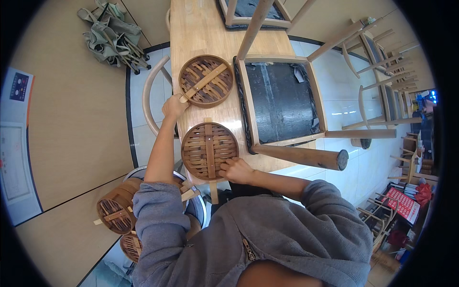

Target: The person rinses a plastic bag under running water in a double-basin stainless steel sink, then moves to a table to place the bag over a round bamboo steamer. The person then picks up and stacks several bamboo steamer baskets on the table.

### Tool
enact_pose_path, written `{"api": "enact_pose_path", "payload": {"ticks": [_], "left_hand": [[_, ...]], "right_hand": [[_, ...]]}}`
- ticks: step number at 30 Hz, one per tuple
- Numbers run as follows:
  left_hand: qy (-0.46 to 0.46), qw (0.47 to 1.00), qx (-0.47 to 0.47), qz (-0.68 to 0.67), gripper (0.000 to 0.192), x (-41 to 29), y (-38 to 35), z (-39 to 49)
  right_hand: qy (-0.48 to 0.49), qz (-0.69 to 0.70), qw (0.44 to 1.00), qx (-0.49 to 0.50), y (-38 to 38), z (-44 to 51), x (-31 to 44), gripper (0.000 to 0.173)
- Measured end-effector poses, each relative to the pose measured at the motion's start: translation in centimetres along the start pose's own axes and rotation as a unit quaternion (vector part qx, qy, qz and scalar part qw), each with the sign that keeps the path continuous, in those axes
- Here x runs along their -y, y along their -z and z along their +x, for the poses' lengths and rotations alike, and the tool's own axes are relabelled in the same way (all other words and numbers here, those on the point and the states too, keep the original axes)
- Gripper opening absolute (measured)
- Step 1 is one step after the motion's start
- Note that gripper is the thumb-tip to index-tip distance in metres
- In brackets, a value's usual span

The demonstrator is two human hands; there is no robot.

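Note:
Two round bamboo steamer baskets lie on the wooden table (pixel 200 39), their slatted undersides or bases facing me. My left hand (pixel 174 107) grips the end of the wooden crossbar of the farther steamer basket (pixel 206 81), at its lower left rim. The nearer steamer basket (pixel 209 151) rests at the table's near left, with strips sticking out past its rim at top and bottom. My right hand (pixel 236 170) touches its lower right part with curled fingers; whether they hold a slat or the rim, I cannot tell.
An upturned chair (pixel 279 104) lies on the table just right of the baskets, its legs sticking out. Another chair (pixel 256 14) is behind it. More steamer baskets (pixel 116 211) are stacked at lower left. A curved chair back (pixel 148 91) borders the table's left edge.

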State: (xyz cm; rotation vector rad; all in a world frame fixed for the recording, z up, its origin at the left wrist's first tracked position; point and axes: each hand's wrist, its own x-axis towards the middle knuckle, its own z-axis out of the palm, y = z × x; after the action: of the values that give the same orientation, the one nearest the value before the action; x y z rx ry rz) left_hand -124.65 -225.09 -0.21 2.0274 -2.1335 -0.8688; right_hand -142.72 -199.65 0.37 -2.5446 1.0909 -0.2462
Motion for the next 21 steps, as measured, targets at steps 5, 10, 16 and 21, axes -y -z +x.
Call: {"api": "enact_pose_path", "payload": {"ticks": [5,10,16,21], "left_hand": [[-0.110,0.987,-0.110,-0.037,0.070,0.9,0.8,-3.7],[-0.146,0.986,0.002,-0.086,0.067,4.2,0.7,-14.1],[-0.076,0.994,-0.075,-0.012,0.035,5.7,-2.3,-19.0],[-0.086,0.985,-0.151,0.004,0.025,5.8,-3.6,-18.3]], "right_hand": [[-0.041,0.018,0.999,-0.028,-2.0,2.9,1.8,0.016],[-0.137,0.143,0.976,-0.093,-1.8,7.2,2.2,0.025],[-0.224,0.190,0.931,-0.217,2.7,11.2,-3.4,0.018],[-0.358,-0.048,0.891,-0.276,4.7,15.2,-9.1,0.018]]}}
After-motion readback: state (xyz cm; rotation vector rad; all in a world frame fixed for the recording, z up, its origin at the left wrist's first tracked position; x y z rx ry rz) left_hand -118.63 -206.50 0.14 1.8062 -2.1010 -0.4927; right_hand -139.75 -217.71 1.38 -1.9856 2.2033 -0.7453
